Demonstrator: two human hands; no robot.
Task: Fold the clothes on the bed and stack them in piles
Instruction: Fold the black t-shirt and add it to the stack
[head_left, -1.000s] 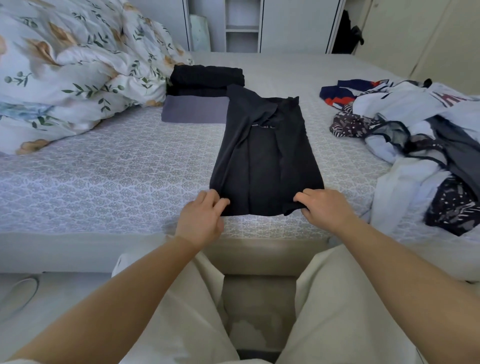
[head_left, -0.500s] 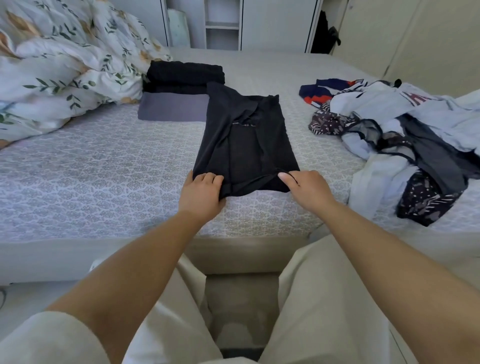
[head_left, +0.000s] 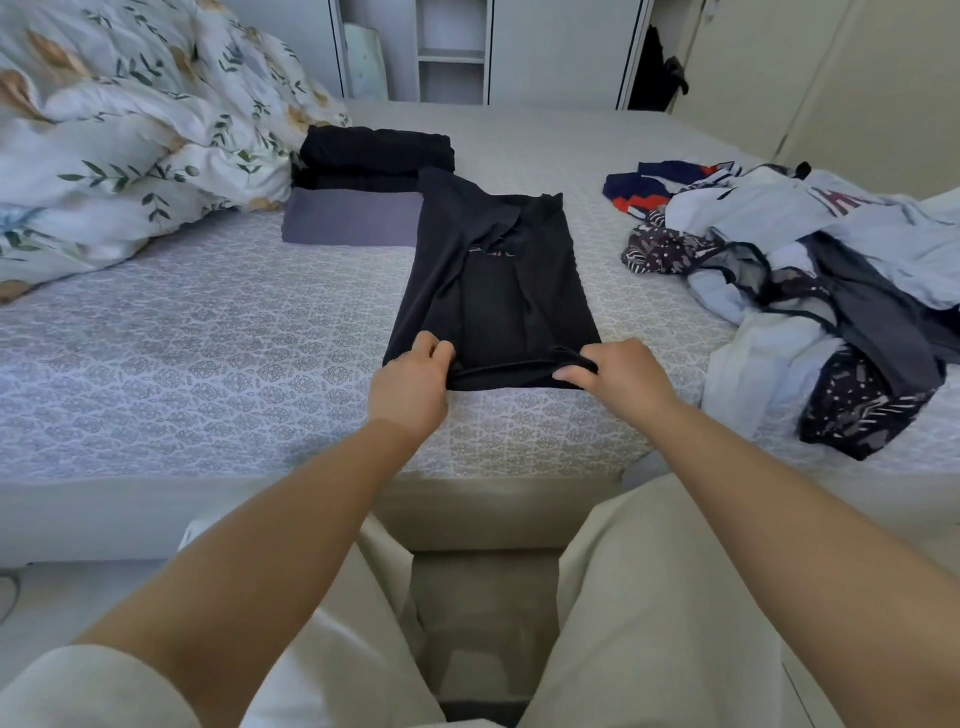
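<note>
Both hands, left hand (head_left: 413, 382) and right hand (head_left: 621, 371), now pinch the near hem of the black shirt (head_left: 493, 291), which lies mid-bed (head_left: 208, 338), and have lifted it toward 12 o'clock, so the cross fold begins.

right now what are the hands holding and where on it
Both hands pinch the black garment at its near hem: left hand at the left corner, right hand at the right corner.

Fingertips: those of my left hand (head_left: 413, 382) and right hand (head_left: 621, 371) are tucked under the black garment (head_left: 493, 291) hem, hidden.
Pile (head_left: 821, 291): cut off by the right edge.
Duvet (head_left: 130, 130): cut off left and top.
Garment print: too small to read.
</note>
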